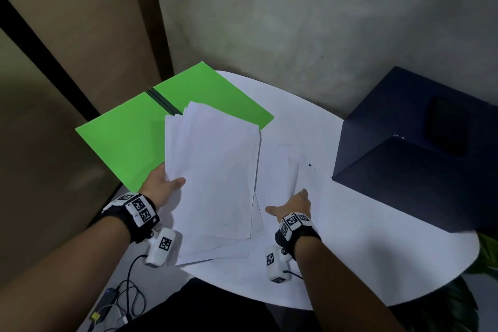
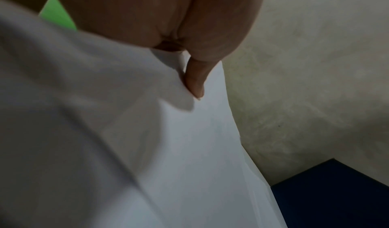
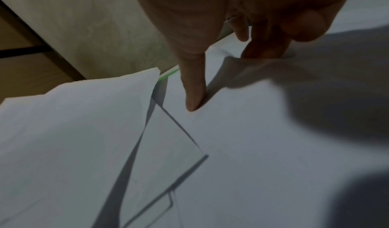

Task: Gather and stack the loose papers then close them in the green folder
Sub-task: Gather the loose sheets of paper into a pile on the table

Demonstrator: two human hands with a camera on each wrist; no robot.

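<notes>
The green folder lies open at the table's far left, its dark spine in the middle. My left hand pinches the left edge of a rough stack of white papers, thumb on top. The stack is lifted and overlaps the folder's right half, its sheets uneven. To the right, my right hand rests on loose white sheets flat on the table. Its index finger lies straight on the loose sheets and the other fingertips press down. The stack hangs just to its left.
The round white table fills the middle. A dark blue box stands at its right edge, close to the loose sheets. Grey wall runs behind. Cables lie on the floor at lower left; green leaves show at the right.
</notes>
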